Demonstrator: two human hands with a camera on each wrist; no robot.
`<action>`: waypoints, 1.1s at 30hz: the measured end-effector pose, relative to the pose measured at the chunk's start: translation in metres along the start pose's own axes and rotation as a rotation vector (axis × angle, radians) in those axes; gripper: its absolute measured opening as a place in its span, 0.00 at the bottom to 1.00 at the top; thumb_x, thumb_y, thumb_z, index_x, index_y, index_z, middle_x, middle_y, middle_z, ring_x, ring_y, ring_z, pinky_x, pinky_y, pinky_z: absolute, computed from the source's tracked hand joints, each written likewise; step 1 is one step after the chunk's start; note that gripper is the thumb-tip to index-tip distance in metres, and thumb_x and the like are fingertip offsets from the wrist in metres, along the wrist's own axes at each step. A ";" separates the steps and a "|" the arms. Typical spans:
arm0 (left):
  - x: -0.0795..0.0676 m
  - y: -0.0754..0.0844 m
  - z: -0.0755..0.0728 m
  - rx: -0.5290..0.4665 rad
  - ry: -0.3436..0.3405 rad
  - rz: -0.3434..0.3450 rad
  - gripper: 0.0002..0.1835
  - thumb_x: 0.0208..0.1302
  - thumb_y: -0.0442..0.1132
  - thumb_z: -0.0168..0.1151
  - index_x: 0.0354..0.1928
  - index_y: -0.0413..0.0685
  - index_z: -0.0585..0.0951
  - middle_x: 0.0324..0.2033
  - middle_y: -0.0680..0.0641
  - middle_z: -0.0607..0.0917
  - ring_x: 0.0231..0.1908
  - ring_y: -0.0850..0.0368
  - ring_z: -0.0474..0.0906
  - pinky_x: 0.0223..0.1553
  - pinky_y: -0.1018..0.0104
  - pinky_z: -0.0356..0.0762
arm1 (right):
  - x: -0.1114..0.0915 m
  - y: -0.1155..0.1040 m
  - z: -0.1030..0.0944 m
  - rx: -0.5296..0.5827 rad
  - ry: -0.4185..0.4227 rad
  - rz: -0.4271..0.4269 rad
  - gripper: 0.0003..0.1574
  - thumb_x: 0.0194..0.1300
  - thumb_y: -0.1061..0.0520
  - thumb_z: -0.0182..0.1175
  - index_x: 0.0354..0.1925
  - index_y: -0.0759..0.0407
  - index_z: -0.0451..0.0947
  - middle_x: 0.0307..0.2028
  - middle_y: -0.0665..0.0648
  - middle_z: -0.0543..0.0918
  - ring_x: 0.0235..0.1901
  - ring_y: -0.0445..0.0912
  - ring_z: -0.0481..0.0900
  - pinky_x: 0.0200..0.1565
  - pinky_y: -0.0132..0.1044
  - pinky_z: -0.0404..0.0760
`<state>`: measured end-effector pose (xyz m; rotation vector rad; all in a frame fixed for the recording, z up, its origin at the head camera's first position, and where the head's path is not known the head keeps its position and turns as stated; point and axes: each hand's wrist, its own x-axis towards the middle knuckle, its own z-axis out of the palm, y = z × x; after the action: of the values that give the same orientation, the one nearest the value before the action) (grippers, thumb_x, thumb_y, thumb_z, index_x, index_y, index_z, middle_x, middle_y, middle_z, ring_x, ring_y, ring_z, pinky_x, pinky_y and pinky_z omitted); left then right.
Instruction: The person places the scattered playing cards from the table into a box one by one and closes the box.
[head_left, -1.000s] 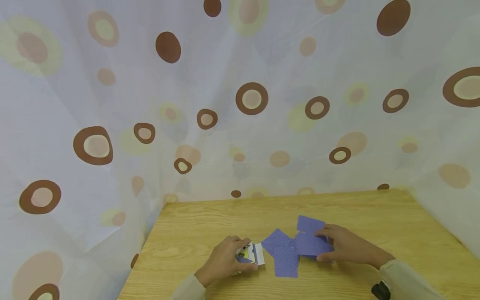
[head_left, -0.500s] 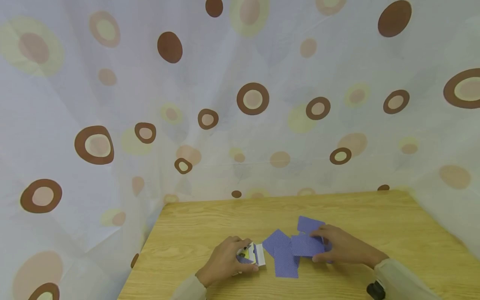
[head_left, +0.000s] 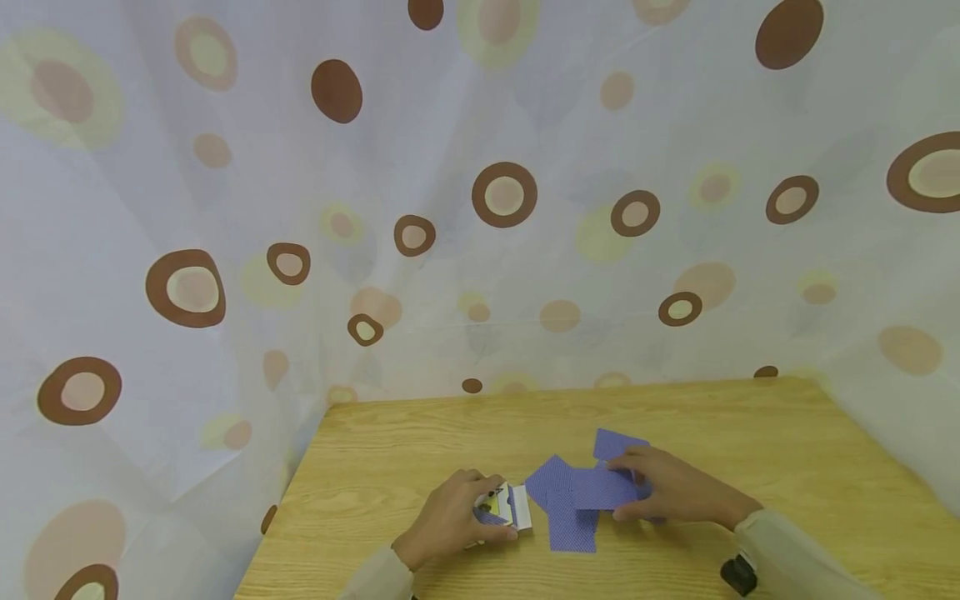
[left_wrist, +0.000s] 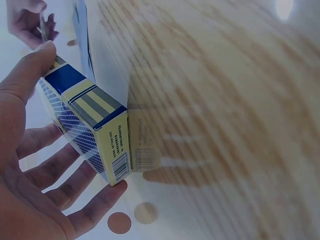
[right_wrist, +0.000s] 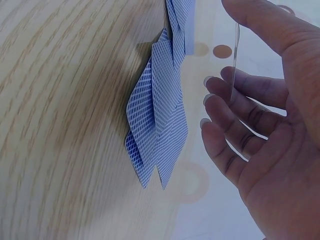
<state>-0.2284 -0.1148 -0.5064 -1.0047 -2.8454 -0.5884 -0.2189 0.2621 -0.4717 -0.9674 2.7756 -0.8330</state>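
Observation:
My left hand [head_left: 450, 517] grips a playing card box [head_left: 501, 506] by its sides, its white end flap open toward the right. In the left wrist view the box [left_wrist: 82, 130] shows a blue lattice face, striped edge and barcode end, with the thumb on one edge and fingertips on the opposite one. Between thumb and fingers, my right hand [head_left: 678, 492] pinches a playing card [head_left: 600, 489], back up, over the scattered cards [head_left: 572, 532]. Edge-on, that card [right_wrist: 236, 60] is thin in the right wrist view, apart from the overlapping blue-backed cards [right_wrist: 160, 110].
Everything lies on a wood-grain table [head_left: 405, 442]. A spotted white curtain [head_left: 555, 250] hangs behind it and along both sides. One card [head_left: 619, 444] lies farther back, beyond the right hand's fingertips. A black device [head_left: 739, 575] sits at the right wrist.
My right hand has moved left with the pinched playing card, which now overlaps more of the scattered cards. The left hand and the box have hardly moved.

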 end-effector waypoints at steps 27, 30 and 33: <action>-0.001 0.002 -0.001 -0.011 0.013 0.015 0.44 0.54 0.70 0.72 0.66 0.48 0.81 0.51 0.48 0.84 0.45 0.62 0.75 0.41 0.69 0.77 | 0.018 -0.007 0.012 0.020 0.001 -0.049 0.42 0.61 0.35 0.72 0.62 0.61 0.79 0.48 0.47 0.78 0.43 0.40 0.75 0.44 0.38 0.80; 0.000 0.003 -0.001 -0.011 0.009 0.004 0.44 0.53 0.70 0.72 0.66 0.49 0.81 0.51 0.49 0.84 0.44 0.64 0.74 0.40 0.70 0.76 | 0.021 -0.010 0.012 0.021 -0.006 -0.056 0.42 0.61 0.35 0.72 0.62 0.62 0.79 0.48 0.47 0.78 0.43 0.40 0.75 0.43 0.38 0.80; 0.000 0.003 -0.002 -0.010 0.005 0.001 0.44 0.53 0.70 0.73 0.66 0.49 0.81 0.50 0.49 0.84 0.44 0.64 0.74 0.40 0.70 0.76 | 0.023 -0.014 0.012 0.034 -0.015 -0.043 0.42 0.61 0.35 0.72 0.62 0.62 0.79 0.48 0.48 0.77 0.44 0.41 0.75 0.44 0.39 0.79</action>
<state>-0.2264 -0.1135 -0.5036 -1.0047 -2.8401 -0.6054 -0.2258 0.2334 -0.4726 -1.0271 2.7276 -0.8725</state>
